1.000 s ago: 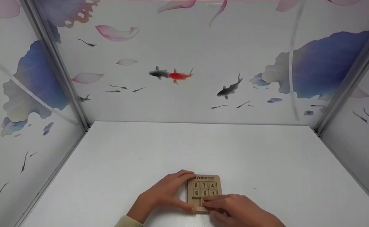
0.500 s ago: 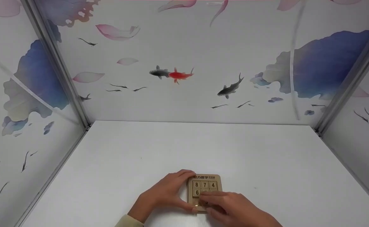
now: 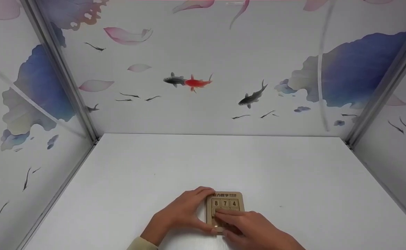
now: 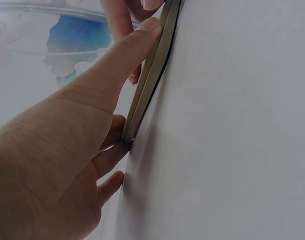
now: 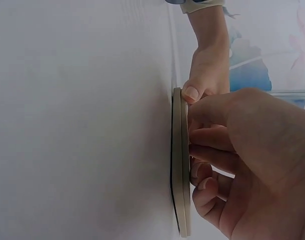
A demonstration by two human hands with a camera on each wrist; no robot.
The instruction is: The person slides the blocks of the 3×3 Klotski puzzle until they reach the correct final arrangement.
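Note:
A wooden number sliding puzzle [image 3: 225, 195] lies flat on the white table, its top-row tiles reading 8, 7 and 4 in the head view. My left hand [image 3: 185, 210] grips its left side, the fingers at the upper corner and the thumb at the lower edge. Over the lower rows reaches my right hand [image 3: 253, 224], its fingertips touching the tiles around the left of the middle row and hiding most of the numbers there. Seen edge-on, the thin puzzle frame [image 4: 150, 80] shows in the left wrist view and the puzzle side [image 5: 178, 165] in the right wrist view.
The white table [image 3: 137, 166] ends at a back panel [image 3: 203, 114] printed with fish and petals. Side panels with similar prints stand left [image 3: 60, 139] and right [image 3: 390, 146], joined by metal corner posts [image 3: 67, 76].
My right hand has shifted left and slightly up over the puzzle, so its fingers now cover the middle-row numbers that showed before. The left hand keeps its place.

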